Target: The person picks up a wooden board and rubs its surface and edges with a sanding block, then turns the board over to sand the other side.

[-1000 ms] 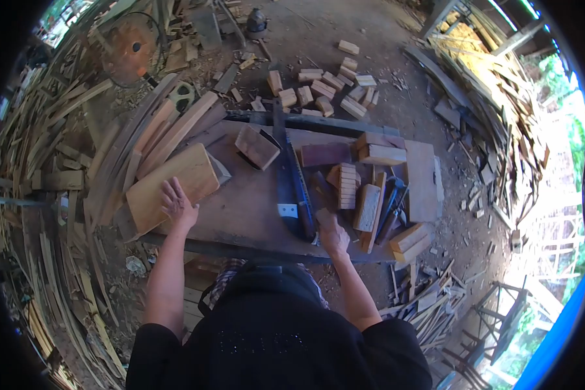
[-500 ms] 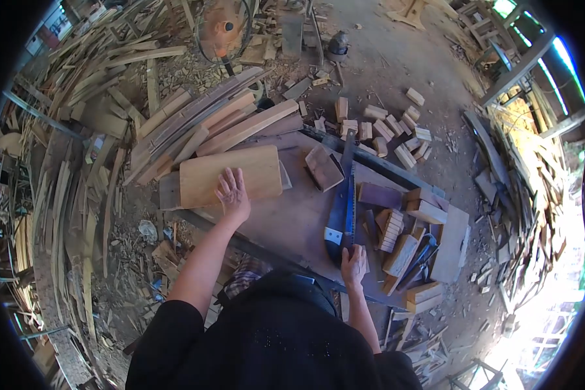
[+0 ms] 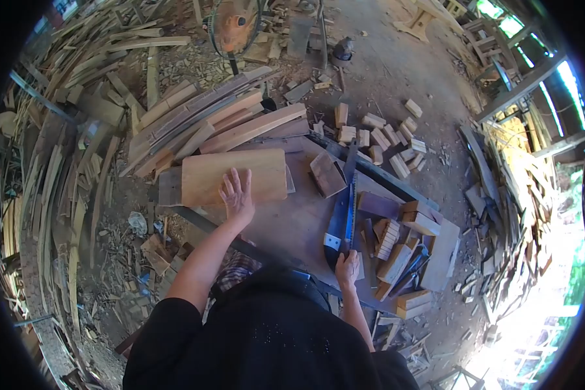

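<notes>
A wide, smooth wooden board [image 3: 201,179] lies across the left end of the workbench [image 3: 283,234]. My left hand [image 3: 238,198] rests flat on this board near its front edge, fingers spread. To the right, a handsaw [image 3: 340,218] lies lengthwise on the bench, with a dark blade and a black handle bearing a light riveted plate. My right hand [image 3: 348,268] is closed at the saw's handle end; the fingers partly hide the grip. A dark-faced wood block [image 3: 327,174] sits between the board and the saw.
Several wood blocks [image 3: 396,260] and dark tools [image 3: 415,265] crowd the bench's right end. Long planks [image 3: 253,128] are stacked behind the board. Cut blocks [image 3: 387,136] lie on the ground beyond the bench. A fan [image 3: 234,29] stands at the back, scrap wood all around.
My right hand has shifted slightly left and closer against the saw's handle. My left hand stays on the board, its fingers a little more stretched. The whole view has shifted slightly.
</notes>
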Demonstrator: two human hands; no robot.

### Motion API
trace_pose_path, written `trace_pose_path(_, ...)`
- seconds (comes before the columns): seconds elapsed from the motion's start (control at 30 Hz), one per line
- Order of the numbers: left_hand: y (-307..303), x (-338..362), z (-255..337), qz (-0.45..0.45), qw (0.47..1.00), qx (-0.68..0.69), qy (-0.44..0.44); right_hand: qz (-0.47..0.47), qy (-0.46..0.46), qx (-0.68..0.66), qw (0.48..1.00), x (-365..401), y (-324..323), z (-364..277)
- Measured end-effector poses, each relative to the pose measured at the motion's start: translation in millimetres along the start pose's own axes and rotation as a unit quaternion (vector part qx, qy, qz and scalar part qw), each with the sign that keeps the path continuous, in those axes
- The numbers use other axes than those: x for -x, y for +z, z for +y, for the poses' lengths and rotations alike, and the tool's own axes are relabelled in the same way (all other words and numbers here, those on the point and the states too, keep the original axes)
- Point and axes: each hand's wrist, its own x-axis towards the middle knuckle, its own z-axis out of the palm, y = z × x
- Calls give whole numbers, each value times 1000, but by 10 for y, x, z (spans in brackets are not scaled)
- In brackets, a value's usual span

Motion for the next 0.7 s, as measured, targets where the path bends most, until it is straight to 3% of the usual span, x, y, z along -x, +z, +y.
trace_pose_path(0.1,-148,24,20,-31,999,20,5,63,15,-66,996,1,-1,-11)
trace_pose_path(0.33,-105,61,-437,-12,995,66,67,39,66,-108,991,6,-166,-86)
trace_pose_path(0.43,-151,79,-731,6,993,59,104,87,17,-81,993,16,-120,16)
trace_pose_path(0.5,-278,67,-803,25,993,40,104,37,39,90,994,-26,-186,-87)
trace_pose_path(0.63,-419,-51,-979,70,976,-5,206,40,-24,49,998,-514,-180,-455)
trace_pose_path(0.7,-530,-216,-1054,103,965,-19,241,55,-100,33,993,-907,-163,-791)
